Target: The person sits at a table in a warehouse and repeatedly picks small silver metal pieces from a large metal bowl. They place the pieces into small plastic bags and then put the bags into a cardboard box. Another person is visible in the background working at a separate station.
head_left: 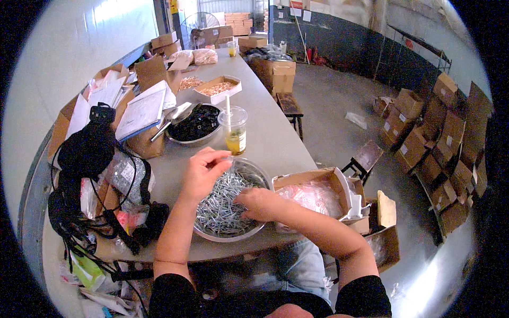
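Fasteners: small, thin, silvery metal pieces, loose and lying at all angles; located in the bowl beneath and between the two hands.
Left hand: over the bowl's far-left rim, fingers bent, thumb and forefinger near each other; cannot tell whether anything is pinched there.
Right hand: at the bowl's right side, fingers curled down with tips among the fasteners; the grip is hidden, so cannot tell if a piece is held.
Handling stage: picking through the pile looks in hand, judged early or mid-way, as plenty remains. No finished group noted next to either hand; count done cannot be read.
Round bowl: shallow-sided, under both hands; fasteners cover most of its floor, some inner wall bare at the far right.
Drink cup: clear plastic, just beyond the left hand; yellowish liquid low in it, pale straw upright.
Oval dish: beyond the left hand, heaped with black pieces; a metal scoop lies at its left side.
Pale tray: farther out past the cup; copper-coloured pieces spread inside.
Open carton: right of the right hand, beside its forearm; clear plastic bags with reddish marks, contents unclear.
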`<act>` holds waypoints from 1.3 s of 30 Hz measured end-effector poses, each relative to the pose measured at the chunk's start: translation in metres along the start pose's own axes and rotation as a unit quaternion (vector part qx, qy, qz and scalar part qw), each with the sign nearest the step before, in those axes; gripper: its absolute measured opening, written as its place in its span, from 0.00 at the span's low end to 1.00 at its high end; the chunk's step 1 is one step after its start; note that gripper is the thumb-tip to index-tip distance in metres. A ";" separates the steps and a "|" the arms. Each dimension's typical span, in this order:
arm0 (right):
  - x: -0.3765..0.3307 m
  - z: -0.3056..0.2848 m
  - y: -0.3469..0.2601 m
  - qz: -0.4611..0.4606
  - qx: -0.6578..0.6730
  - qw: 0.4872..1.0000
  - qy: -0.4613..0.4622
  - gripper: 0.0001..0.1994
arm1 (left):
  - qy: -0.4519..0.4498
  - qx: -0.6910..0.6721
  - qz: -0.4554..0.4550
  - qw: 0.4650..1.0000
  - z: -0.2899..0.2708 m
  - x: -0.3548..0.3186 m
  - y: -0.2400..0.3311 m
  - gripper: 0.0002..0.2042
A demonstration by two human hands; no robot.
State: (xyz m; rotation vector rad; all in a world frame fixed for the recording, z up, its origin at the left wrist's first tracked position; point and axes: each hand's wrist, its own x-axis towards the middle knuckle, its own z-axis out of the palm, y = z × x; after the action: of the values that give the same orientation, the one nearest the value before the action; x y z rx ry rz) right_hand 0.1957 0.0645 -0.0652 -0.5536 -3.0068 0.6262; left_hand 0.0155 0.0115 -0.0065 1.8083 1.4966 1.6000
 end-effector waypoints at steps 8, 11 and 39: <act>0.007 0.011 0.004 0.034 0.018 0.999 0.009 0.09 | -0.041 -0.082 -0.021 0.996 0.000 -0.003 -0.011 0.05; 0.002 0.010 0.010 0.031 0.043 0.998 0.038 0.06 | -0.051 -0.135 -0.031 0.989 -0.002 -0.006 -0.018 0.06; 0.003 0.020 -0.002 0.003 -0.003 1.000 0.008 0.06 | -0.146 0.023 -0.101 0.984 0.006 -0.003 -0.025 0.16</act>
State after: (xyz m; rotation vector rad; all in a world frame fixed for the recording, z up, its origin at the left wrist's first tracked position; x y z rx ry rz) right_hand 0.1901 0.0559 -0.0830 -0.5643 -2.9939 0.6089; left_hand 0.0085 0.0215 -0.0293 1.7590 1.5330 1.1581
